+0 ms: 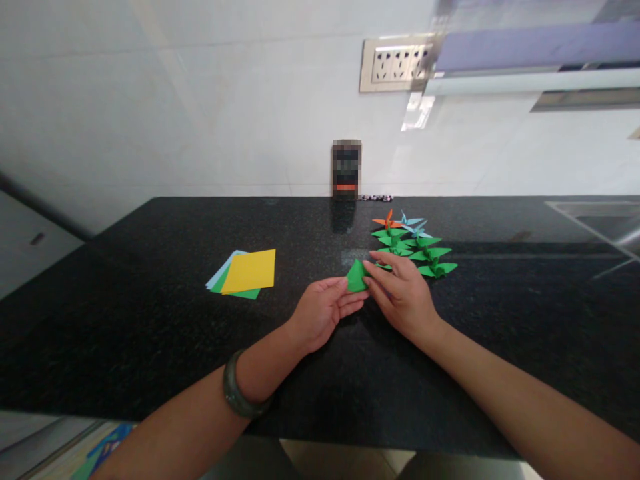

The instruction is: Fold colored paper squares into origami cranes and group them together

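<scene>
Head view: green fold (356, 277) sits on the counter (150, 333), just near-left of the cranes (415, 250); left hand (320, 313) pinches its left side, and right hand (403, 297) fingertips close on its right corner. Judged light, thin, easily creased and prone to slide on polished stone, so best gripped along folded edges, not points. No container in use; sheet stack (247, 272) lies loose, well left of the cranes.

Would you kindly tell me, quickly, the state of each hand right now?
Left hand: closed, holding the green folded paper.
Right hand: closed, pinching the same paper.
</scene>
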